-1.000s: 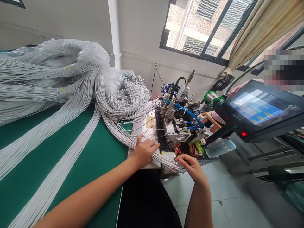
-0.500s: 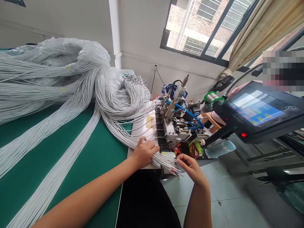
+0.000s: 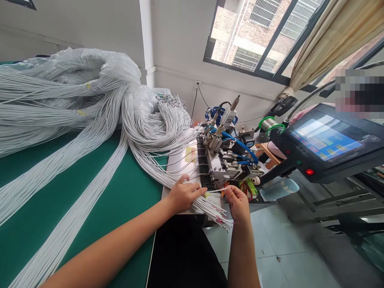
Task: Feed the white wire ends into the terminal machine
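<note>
In front of the machine (image 3: 223, 164), the left hand (image 3: 182, 195) lies palm-down, fingers loose, on a white wire bundle (image 3: 211, 209); the right hand (image 3: 237, 202) pinches one thin wire (image 3: 215, 191).

Wire bundles (image 3: 75, 120) on table (image 3: 129, 192), machine (image 3: 228, 156) right, touchscreen (image 3: 327, 138) farther right

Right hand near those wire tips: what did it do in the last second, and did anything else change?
The right hand rose from the fanned wire ends toward the machine; its fingers now pinch one white wire, lifted clear of the rest. The left hand stayed pressed on the wire bundle; the coils on the green table and the touchscreen did not move.
</note>
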The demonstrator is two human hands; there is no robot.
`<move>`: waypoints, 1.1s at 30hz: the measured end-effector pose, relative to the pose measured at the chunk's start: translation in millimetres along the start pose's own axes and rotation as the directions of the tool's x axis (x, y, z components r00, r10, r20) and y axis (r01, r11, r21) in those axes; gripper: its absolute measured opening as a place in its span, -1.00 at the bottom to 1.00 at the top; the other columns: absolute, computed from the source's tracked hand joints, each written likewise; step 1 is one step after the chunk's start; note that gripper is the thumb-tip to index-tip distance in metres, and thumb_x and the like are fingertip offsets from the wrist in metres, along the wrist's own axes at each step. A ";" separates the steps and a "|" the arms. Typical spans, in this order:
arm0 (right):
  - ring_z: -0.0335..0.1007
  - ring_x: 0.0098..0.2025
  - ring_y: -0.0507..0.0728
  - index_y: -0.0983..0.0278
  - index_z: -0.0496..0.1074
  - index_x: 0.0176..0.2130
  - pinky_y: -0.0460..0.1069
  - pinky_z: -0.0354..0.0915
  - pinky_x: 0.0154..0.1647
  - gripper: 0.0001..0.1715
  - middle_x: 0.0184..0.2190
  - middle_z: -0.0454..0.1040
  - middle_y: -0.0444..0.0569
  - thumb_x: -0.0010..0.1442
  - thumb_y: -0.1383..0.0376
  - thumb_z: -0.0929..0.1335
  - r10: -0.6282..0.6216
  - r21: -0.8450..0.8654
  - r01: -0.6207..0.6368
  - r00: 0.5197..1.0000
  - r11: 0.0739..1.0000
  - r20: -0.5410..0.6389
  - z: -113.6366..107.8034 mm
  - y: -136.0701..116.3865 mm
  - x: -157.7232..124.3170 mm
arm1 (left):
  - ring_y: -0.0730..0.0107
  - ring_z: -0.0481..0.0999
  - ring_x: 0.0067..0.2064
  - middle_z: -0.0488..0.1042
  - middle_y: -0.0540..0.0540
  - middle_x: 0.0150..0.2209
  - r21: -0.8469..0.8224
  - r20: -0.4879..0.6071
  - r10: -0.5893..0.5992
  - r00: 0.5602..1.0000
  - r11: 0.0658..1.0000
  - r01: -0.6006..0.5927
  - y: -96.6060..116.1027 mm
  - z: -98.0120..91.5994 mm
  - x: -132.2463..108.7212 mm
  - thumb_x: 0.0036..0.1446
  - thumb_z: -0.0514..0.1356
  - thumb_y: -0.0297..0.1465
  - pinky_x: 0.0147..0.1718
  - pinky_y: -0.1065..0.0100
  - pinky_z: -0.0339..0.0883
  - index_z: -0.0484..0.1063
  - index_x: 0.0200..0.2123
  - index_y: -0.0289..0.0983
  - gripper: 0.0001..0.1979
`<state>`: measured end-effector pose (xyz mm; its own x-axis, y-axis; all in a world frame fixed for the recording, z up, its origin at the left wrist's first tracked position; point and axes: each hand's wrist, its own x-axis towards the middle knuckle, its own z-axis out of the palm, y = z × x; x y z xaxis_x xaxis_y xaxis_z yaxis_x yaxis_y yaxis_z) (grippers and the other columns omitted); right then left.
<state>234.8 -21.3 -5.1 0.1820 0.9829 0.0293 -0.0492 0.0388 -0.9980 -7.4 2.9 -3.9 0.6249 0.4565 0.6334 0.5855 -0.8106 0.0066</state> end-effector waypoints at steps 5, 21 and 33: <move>-0.11 -0.65 -0.07 0.27 0.41 -0.48 -0.08 -0.13 -0.63 -0.66 -0.64 0.22 -0.19 -0.03 0.07 0.48 -0.043 0.122 0.047 0.998 0.991 -0.038 12.8 0.1 3.5 | 0.46 0.52 -0.33 0.54 -0.02 -0.22 -0.001 0.042 -0.009 0.999 1.000 0.009 0.8 1.6 -0.1 0.18 0.01 -0.54 -0.01 0.21 0.03 0.39 -0.02 -0.19 -0.66; 0.31 -0.42 0.13 0.28 0.48 -0.45 -0.02 0.19 -0.36 -0.67 -0.50 0.45 -0.05 0.18 0.10 0.33 -0.268 -0.562 0.298 0.954 0.772 0.138 4.9 -4.0 13.8 | 0.31 0.40 -0.27 0.45 0.00 -0.38 0.050 0.042 -0.099 0.994 0.994 0.096 6.8 -6.3 4.7 -0.05 0.07 -0.61 0.02 0.08 -0.10 0.37 -0.08 -0.19 -0.56; 0.04 -0.51 0.02 0.25 0.26 -0.54 -0.08 0.05 -0.47 -0.58 -0.60 0.13 -0.20 0.12 0.01 0.34 -0.045 -0.376 0.133 0.971 0.917 0.235 2.9 6.8 30.2 | 0.24 0.39 -0.21 0.46 -0.07 -0.31 0.074 0.125 -0.194 0.973 0.980 0.186 7.8 -5.5 7.2 -0.12 0.12 -0.57 0.03 0.05 -0.08 0.39 -0.09 -0.20 -0.55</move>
<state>237.0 9.1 -10.8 -0.0515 0.9950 0.0860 0.3480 0.0986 -0.9323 -1.2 -2.1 5.0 0.5587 0.6474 0.5183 0.7283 -0.6820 0.0668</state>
